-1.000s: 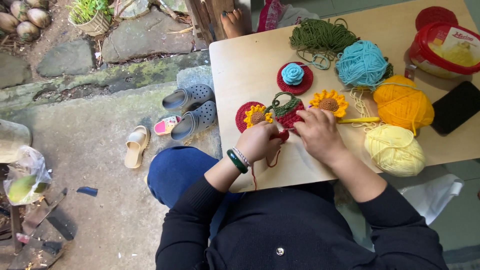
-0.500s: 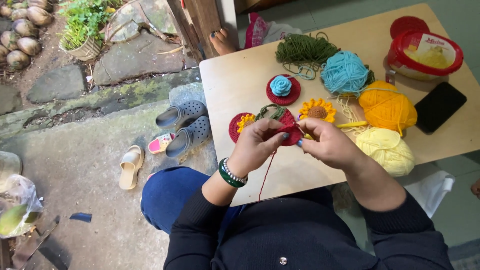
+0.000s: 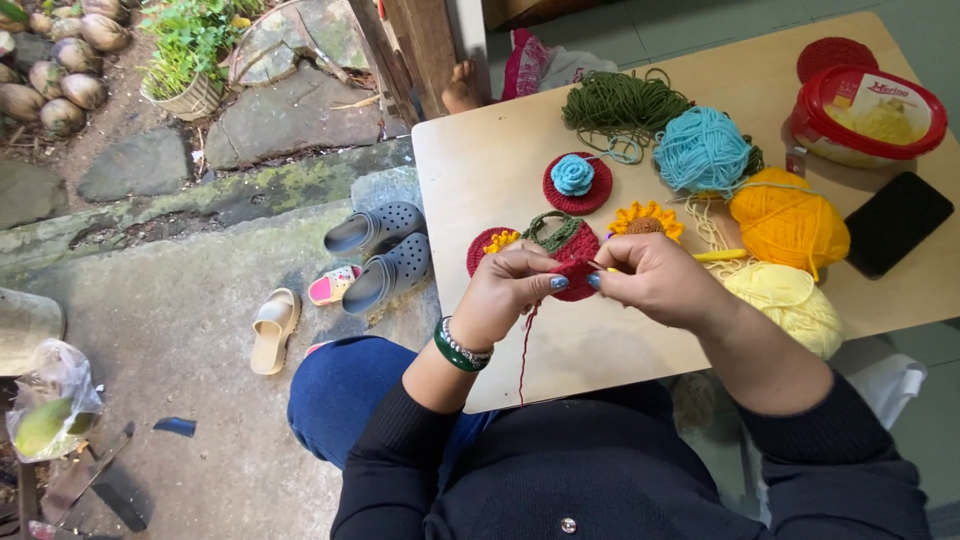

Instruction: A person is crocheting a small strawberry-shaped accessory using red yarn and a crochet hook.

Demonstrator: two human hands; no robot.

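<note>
**Inspector A:** The left hand (image 3: 510,290) was found raised over the near edge of the wooden table (image 3: 480,170). Its fingers were bent inward and pressed together, with thumb and forefinger pinching the lower edge of a dark red crocheted piece (image 3: 578,252).

**Inspector B:** The same piece was noted as gripped from the other side by the right hand (image 3: 655,280). Its fingertips were closed against those of the left hand, so the two hands were touching at the pinch. A yellow crochet hook (image 3: 722,255) was seen projecting from behind the right hand, toward the yarn balls.

**Inspector A:** The position of the piece was recorded as between the two hands, above the table's front half. A green looped trim was observed along its top. A red strand (image 3: 523,345) was seen hanging from it past the table edge.

**Inspector B:** Surrounding items were logged. A red disc with a blue rosette (image 3: 576,182) lay beyond the hands. A crocheted sunflower (image 3: 645,217) lay just beside the right hand. Green yarn (image 3: 622,103), a teal ball (image 3: 702,150), an orange ball (image 3: 790,222) and a pale yellow ball (image 3: 790,300) were grouped to the right. A red-rimmed tub (image 3: 868,115) and a dark phone (image 3: 898,222) were noted at the far right.
</note>
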